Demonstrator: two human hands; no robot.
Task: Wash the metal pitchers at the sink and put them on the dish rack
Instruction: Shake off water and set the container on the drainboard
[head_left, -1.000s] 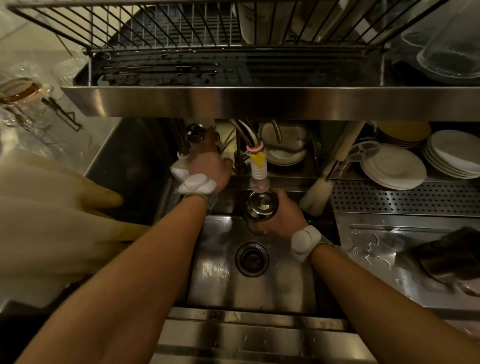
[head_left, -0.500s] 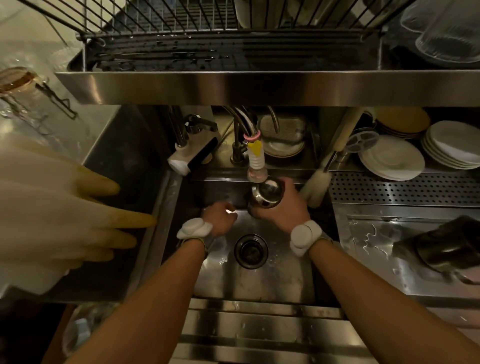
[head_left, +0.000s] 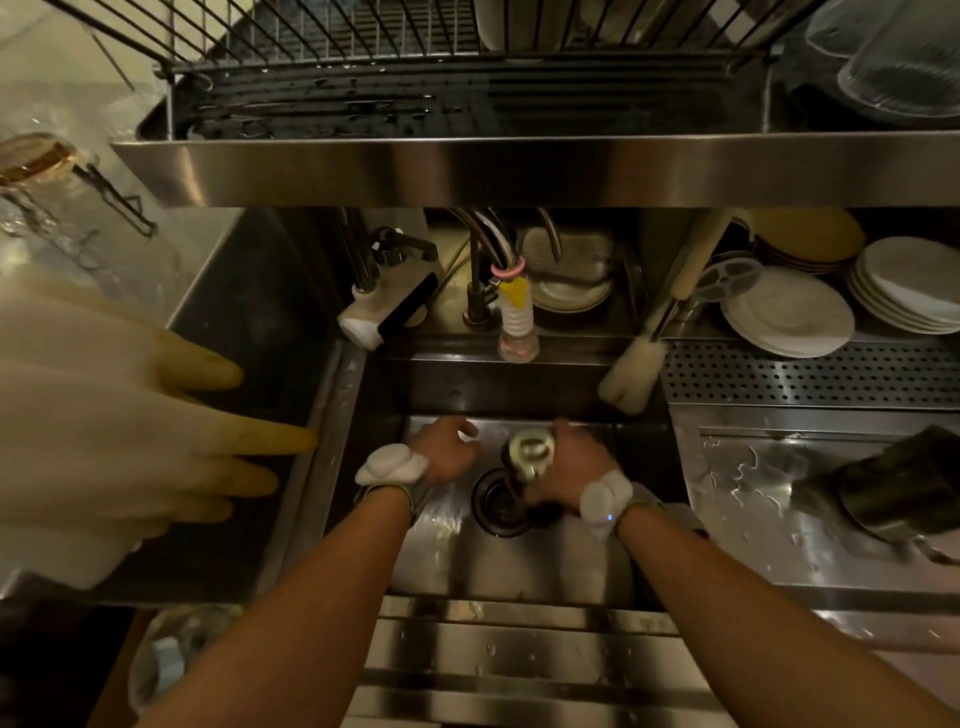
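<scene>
Pitcher lowered from faucet, gripped in right hand

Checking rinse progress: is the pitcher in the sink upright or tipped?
Tipped. The right hand holds the small metal pitcher tilted over the drain, a dark stream pouring out.

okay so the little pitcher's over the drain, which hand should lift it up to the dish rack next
Right. The right hand already grips the small metal pitcher over the drain. The left hand is empty beside it; the dish rack sits straight above.
</scene>
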